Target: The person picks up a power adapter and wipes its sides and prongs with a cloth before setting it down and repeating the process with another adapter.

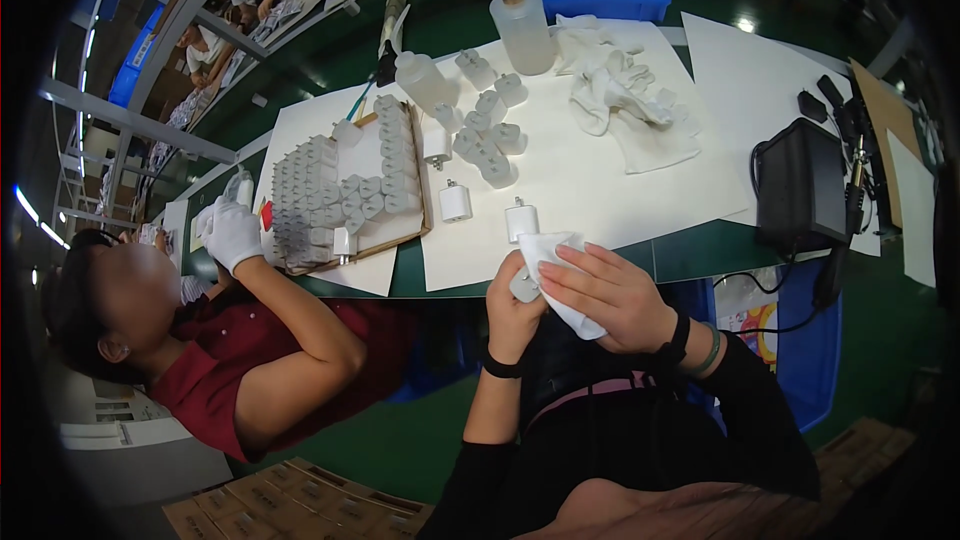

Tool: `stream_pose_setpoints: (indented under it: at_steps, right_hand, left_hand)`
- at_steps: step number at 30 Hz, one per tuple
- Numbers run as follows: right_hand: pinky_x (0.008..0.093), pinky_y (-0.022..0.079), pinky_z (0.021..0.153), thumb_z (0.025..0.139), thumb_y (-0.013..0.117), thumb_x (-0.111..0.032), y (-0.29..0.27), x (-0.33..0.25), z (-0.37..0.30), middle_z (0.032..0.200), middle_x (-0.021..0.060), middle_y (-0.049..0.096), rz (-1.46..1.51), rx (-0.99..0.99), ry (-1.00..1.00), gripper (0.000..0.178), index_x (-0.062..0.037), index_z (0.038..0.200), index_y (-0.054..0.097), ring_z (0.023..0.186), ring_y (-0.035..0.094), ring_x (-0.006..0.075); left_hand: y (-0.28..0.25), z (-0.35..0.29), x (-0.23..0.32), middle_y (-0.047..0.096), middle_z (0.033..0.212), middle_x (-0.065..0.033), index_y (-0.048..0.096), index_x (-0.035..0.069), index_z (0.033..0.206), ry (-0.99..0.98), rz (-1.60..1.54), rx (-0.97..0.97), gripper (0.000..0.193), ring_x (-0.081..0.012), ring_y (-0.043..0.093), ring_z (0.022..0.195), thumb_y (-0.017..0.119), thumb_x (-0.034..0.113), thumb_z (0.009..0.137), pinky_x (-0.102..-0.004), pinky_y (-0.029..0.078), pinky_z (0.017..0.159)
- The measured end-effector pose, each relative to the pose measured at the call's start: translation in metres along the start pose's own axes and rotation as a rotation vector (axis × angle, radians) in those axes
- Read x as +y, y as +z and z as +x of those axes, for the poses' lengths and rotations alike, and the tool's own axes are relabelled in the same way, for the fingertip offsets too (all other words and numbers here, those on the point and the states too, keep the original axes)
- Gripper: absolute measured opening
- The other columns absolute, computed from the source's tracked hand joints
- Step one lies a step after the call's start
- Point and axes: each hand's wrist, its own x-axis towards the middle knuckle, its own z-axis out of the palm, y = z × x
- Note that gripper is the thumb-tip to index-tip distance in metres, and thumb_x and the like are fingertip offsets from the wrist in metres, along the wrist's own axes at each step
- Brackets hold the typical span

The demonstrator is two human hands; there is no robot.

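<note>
Left hand: the left hand (512, 312) is closed round a charger (524, 285), thumb and fingers curled about its sides, its pale end showing.
Right hand: the right hand (620, 302) has a white cloth (560, 270) under its fingers, which lie nearly straight and press it against the charger; I can't see the thumb's hold.
Charger: up off the table (600, 205), at its near edge in front of the wearer, partly hidden by the cloth.
Loose chargers: one white charger (520, 220) stands just beyond the cloth, another (455, 202) to its left; a grey-ended cluster (487, 130) sits farther back.
Tray: a cardboard tray (427, 225) on the left, packed with rows of chargers, prongs up in many.
Bottles: a tall one (522, 32) upright at the back, a smaller one (424, 82) tilted near it.
Rags: a crumpled white heap (630, 105), right of the cluster.
Far right: a black device (802, 180) with cables.
Neighbour: a co-worker in red, white-gloved hand (233, 232) raised beside the tray.
</note>
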Motion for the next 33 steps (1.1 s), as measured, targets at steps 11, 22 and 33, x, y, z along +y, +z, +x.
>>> stream_pose_setpoints:
  at_steps: [11,22,33]
  right_hand:
    - [0.0411,0.037,0.098,0.082,0.054,-0.008,0.002,0.005,-0.020,0.124,0.0115,0.055,0.054,-0.053,0.132,0.040,-0.0026,0.122,0.054,0.120,0.049,0.0324]
    - [0.0433,0.025,0.107,0.082,0.056,-0.012,0.020,-0.013,0.000,0.121,0.0031,0.059,-0.369,0.109,0.080,0.034,-0.0110,0.115,0.060,0.122,0.047,0.0221]
    - [0.0501,0.017,0.109,0.079,0.061,-0.015,0.027,-0.013,-0.009,0.121,-0.0011,0.058,-0.346,0.121,0.131,0.033,-0.0145,0.112,0.062,0.121,0.048,0.0219]
  left_hand:
    - [0.007,0.004,0.003,0.062,0.084,-0.0102,0.056,0.000,0.102,-0.290,-0.147,0.036,0.031,-0.0226,0.061,0.075,0.067,0.002,0.073,-0.0304,0.048,0.068]
    - [0.014,0.007,0.009,0.062,0.089,-0.0161,0.056,0.001,0.099,0.050,0.252,0.135,0.022,-0.0303,0.061,0.074,0.063,0.012,0.081,-0.0338,0.048,0.064]
    - [0.023,0.003,-0.004,0.063,0.092,-0.0197,0.056,0.001,0.104,-0.046,0.253,0.129,0.023,-0.0339,0.063,0.081,0.057,0.009,0.083,-0.0359,0.049,0.067]
